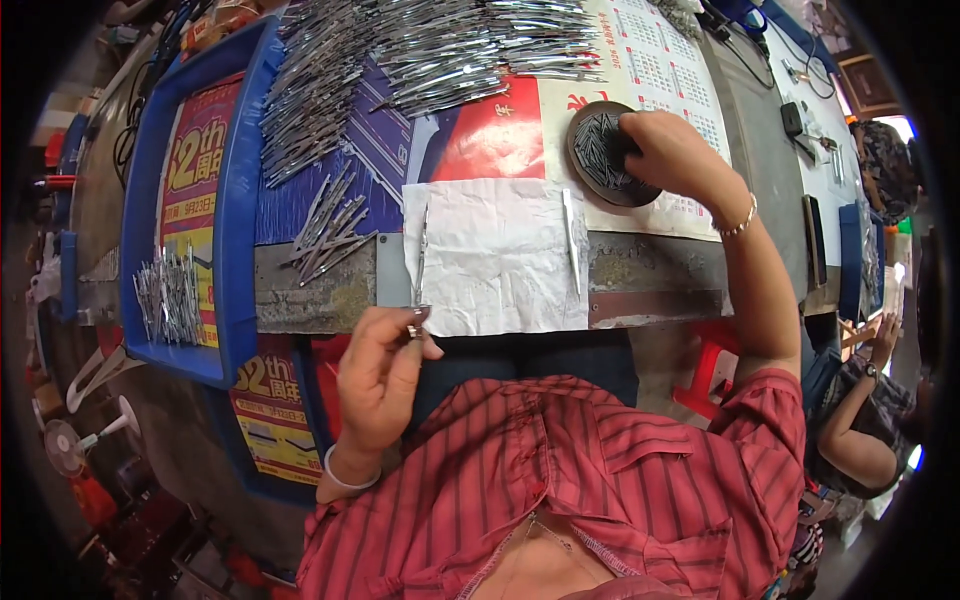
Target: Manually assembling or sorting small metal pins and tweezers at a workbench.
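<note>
My left hand is at the table's front edge, thumb and fingers pinched on the lower end of a slender shiny metal strip. The strip points away from me over a creased white paper sheet. My right hand reaches into a round brown dish of small dark grey pins. Its fingers are bent down among the pins, and their tips are hidden, so whether they hold a pin does not show. A slim whitish pointed tool lies along the sheet's right side.
Large heaps of slender metal strips cover the back of the table, with a smaller loose pile nearer. At left stands a blue tray holding more strips. Another person sits at far right.
</note>
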A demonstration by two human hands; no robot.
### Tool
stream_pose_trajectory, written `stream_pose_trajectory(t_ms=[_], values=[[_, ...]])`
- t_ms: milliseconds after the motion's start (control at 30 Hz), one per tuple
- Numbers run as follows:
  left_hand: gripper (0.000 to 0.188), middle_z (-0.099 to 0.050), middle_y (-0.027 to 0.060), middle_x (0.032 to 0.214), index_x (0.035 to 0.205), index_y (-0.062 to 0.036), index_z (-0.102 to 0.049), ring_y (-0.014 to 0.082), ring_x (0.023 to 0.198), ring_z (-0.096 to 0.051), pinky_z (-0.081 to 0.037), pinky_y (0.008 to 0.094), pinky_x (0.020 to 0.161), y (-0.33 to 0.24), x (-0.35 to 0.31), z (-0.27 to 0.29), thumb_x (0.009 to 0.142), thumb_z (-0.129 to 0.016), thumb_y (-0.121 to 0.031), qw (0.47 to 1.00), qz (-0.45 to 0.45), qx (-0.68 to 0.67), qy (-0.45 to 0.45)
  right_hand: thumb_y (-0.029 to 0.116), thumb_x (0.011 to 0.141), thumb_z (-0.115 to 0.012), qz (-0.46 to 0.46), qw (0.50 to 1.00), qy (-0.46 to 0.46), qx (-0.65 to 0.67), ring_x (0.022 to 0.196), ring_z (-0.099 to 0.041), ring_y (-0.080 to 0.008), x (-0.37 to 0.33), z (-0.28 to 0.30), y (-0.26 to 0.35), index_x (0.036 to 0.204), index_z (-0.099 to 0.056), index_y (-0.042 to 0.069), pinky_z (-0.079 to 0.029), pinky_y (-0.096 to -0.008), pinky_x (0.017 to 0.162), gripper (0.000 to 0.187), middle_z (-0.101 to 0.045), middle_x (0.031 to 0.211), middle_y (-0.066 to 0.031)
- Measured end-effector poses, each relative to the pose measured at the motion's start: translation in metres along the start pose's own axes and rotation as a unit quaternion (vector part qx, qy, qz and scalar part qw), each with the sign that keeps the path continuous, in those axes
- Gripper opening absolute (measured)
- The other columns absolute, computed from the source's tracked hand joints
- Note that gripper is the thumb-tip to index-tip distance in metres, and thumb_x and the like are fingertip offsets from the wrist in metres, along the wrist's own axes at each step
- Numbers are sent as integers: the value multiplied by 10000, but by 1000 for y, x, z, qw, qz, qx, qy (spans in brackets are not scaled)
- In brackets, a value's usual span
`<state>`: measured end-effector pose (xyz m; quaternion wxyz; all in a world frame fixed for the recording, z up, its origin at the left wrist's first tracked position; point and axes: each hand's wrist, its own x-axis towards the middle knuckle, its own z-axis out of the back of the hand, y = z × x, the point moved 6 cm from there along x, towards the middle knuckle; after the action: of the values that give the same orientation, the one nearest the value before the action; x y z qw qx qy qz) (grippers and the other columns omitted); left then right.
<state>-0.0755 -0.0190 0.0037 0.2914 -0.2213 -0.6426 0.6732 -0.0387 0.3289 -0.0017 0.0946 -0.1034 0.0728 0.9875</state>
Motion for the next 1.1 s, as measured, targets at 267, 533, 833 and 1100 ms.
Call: stream_pose_trajectory(t_ms=[267,533,833,1100], values=[[242,-511,73,963,1176,45,-490,100,755,-503,-418,213,711,2,-1,-47,955,-415,-18,982,66,-110,140,78,798,-590,-22,883,-14,469,661,-521,-104,-4,12,-14,826,-519,9,-438,-230,579,103,-542,734,-32],[241,-542,4,871,1193,-10,-496,32,692,-470,-403,167,625,12,0,-71,969,-493,-99,931,165,-263,191,63,843,-601,46,482,-32,874,604,-480,-98,-57,-27,31,967,-518,46,-409,-224,581,150,-551,811,-69],[181,-611,28,853,1110,-4,-548,43,698,-545,-452,183,637,13,4,-83,952,-517,-86,943,171,-222,182,28,847,-607,-21,542,-11,840,681,-510,-65,-89,-35,73,1052,-595,-3,-431,-229,605,207,-606,856,-22],[169,-640,89,791,1023,7,-595,133,668,-624,-484,250,608,3,7,-80,862,-627,-36,987,59,-48,142,-60,853,-542,135,756,-11,641,814,-580,-135,-105,-3,119,961,-646,-29,-453,-248,713,153,-606,857,-80]])
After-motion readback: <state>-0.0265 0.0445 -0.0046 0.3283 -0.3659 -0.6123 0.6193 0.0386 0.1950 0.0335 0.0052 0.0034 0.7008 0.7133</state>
